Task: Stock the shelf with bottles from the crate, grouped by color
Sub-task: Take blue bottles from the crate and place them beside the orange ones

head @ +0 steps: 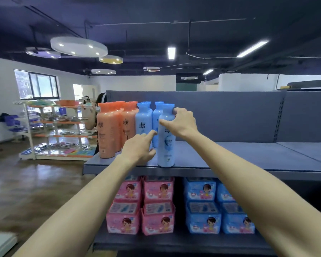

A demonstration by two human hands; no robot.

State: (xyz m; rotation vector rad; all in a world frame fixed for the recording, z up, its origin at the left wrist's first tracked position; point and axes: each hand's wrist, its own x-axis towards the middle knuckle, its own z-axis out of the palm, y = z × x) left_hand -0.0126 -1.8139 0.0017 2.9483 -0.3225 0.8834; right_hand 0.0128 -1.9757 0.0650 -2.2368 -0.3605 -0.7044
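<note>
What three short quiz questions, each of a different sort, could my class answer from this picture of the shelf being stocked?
1. True or false: the orange bottles stand left of the blue bottles on the top shelf.
2. Which hand grips the front blue bottle near its cap? A. left B. right
3. Fill in: on the lower shelf, the pink packs lie ____ of the blue packs.

Key
1. True.
2. B: the right hand grips it; the left hand reaches towards it with fingers extended.
3. Left.
</note>
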